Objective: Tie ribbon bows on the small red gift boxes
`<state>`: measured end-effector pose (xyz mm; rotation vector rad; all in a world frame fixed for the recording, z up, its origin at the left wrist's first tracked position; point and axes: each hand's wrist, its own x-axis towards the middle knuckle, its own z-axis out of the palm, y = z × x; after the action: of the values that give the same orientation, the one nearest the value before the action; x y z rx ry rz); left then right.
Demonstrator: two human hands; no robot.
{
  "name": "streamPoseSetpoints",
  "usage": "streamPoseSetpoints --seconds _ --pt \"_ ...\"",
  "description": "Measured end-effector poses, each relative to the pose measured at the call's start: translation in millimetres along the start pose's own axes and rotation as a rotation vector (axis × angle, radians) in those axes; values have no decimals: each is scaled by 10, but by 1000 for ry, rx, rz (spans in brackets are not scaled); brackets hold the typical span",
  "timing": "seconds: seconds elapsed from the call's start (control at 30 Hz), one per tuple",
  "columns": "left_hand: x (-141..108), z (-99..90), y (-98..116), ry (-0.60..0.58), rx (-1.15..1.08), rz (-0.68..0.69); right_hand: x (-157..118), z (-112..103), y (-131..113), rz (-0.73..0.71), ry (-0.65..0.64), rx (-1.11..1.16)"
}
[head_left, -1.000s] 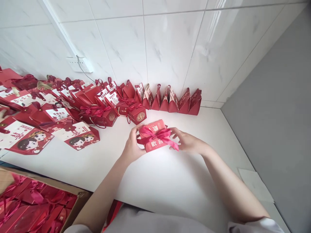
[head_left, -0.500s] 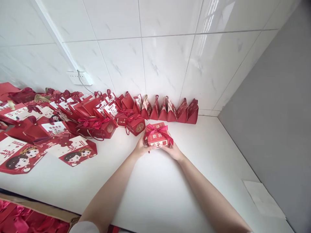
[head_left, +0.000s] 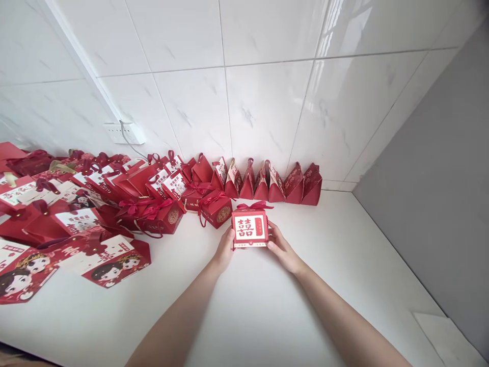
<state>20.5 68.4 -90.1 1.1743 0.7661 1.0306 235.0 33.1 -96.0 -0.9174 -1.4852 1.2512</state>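
Observation:
A small red gift box [head_left: 250,230] with a red ribbon bow on top shows its white front label and large red characters towards me. My left hand [head_left: 224,251] grips its left side, and my right hand [head_left: 283,248] grips its right side with the thumb near the lower front corner. Both hands are closed round the box; the fingers behind it are hidden. Just left of it sits a red ribboned box [head_left: 217,210] with a gold emblem on its end.
A row of upright red triangular boxes [head_left: 277,189] stands against the tiled wall [head_left: 267,112]. Many red and white gift boxes [head_left: 82,219] crowd the left of the white table [head_left: 244,316]. A socket strip [head_left: 124,133] with a cable is on the wall. Pale paper [head_left: 446,336] lies at right.
The held box has tilted back, so its front label faces me instead of its top. Both hands shifted their grip to its sides. The camera view has tilted upward somewhat.

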Motion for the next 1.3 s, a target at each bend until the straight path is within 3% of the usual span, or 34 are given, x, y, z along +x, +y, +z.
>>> streamPoseSetpoints --seconds 0.43,0.77,0.87,1.0,1.2,1.3 --pt "-31 -19 90 -110 -72 -42 -18 -20 57 23 53 -34" --pt "-13 42 94 -56 18 -20 -47 42 36 26 133 -81" --pt "-27 94 69 -53 88 51 -64 68 8 3 160 -95" --pt "-66 194 55 57 167 207 -90 115 -39 -82 184 -138" --pt "-95 203 67 163 240 99 -90 172 -45 -135 384 -279" --pt "-86 189 51 93 177 80 -95 219 -72 -148 476 -486"
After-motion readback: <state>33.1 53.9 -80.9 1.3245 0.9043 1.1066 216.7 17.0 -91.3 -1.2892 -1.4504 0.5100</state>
